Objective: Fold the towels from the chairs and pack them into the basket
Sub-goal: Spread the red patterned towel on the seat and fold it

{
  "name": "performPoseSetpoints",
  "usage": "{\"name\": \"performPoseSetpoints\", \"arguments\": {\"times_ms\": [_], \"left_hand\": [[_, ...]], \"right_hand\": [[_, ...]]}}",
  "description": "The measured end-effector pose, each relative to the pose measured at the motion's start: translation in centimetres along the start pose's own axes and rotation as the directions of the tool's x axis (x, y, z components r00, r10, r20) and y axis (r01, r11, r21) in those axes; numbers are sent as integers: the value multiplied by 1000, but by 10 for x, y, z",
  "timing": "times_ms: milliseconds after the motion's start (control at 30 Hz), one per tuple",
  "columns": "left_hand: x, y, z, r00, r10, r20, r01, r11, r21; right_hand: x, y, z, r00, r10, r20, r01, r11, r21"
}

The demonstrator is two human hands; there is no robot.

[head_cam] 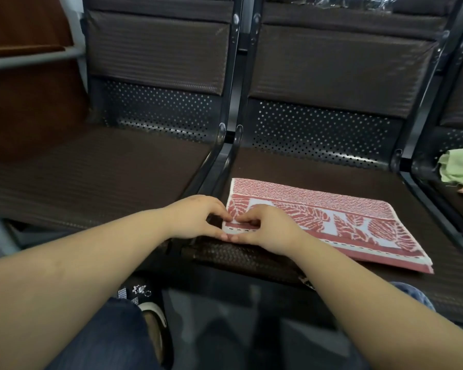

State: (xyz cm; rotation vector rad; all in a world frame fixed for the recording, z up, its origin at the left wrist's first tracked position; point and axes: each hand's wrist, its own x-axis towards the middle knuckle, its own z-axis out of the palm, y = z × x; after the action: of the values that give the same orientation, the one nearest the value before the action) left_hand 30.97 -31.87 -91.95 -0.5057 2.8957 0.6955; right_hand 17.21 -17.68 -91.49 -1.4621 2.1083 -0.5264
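Both hands pinch the near left corner of the red patterned towel (329,222). The left hand (195,217) and right hand (267,228) touch. The towel lies folded on the middle chair seat (318,172).

There is only one view, from a camera on the person's head. It looks forward and steeply down, so both forearms enter from the bottom edge and the left hand (198,217) and right hand (267,228) sit close, near the middle. The camera faces the seat row (145,161) straight on, from near. The wide lens bends the chair frames at the sides. The floor at the bottom is dark and probably blurred.
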Motion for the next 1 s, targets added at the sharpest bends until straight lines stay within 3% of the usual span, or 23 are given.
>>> {"name": "performPoseSetpoints", "arguments": {"times_ms": [333,467,533,667,767,833,1000], "left_hand": [[7,12,2,997,29,-65,-17,983,183],[4,23,3,985,137,-101,-92,927,364],[-2,30,3,976,191,-105,-142,923,357],[-19,53,1,977,213,-21,-202,949,240],[-28,72,0,987,131,96,-141,985,97],[-30,79,0,984,84,157,-70,993,-93],[-31,92,-6,946,84,314,90,861,-500]], "right_hand": [[1,3,5,993,-50,-103,40,994,-99],[-8,1,3,993,-66,-98,57,994,-96],[-16,1,-2,996,-76,-50,71,992,-104],[-38,1,-16,995,-82,57,85,995,-53],[-55,0,-22,987,-90,132,91,996,-6],[-67,1,-28,981,-75,179,66,996,54],[-94,1,-50,960,-86,268,18,969,248]]}}
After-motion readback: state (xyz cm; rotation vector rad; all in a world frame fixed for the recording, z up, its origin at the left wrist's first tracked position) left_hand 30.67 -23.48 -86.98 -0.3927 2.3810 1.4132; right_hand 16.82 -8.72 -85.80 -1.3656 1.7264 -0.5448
